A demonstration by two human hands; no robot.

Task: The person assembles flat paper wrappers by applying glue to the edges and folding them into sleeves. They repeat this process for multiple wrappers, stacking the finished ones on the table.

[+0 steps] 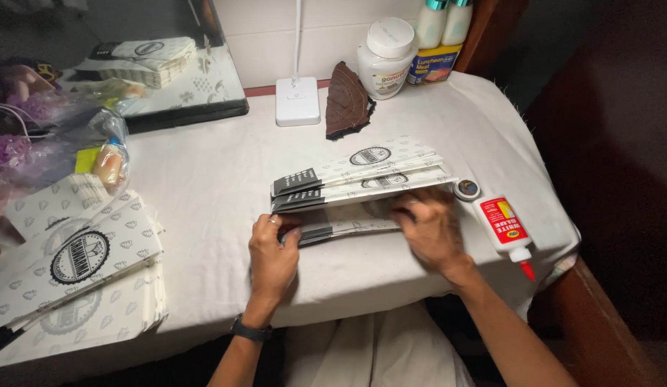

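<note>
At the near edge of the cloth-covered table point(204, 186), the left hand point(272, 251) lies flat, fingers out, pinning the dark-banded end of the nearest printed paper bag point(348, 218), while the right hand point(430, 229) presses palm-down on its other end, fingers spread and gripping nothing. It looks like the pressing step, a glued fold being smoothed flat; next would call for an even sweep along the seam without shifting the sheet. Just beyond, the fanned bags point(362, 172) overlap, touching the one under the hands. To the right lies a white glue bottle point(504, 231), its cap point(466, 189) beside it. Farther off to the left lies a stack of finished bags point(82, 258), and at the wall a lamp base point(297, 100) and a white jar point(384, 57).
</note>
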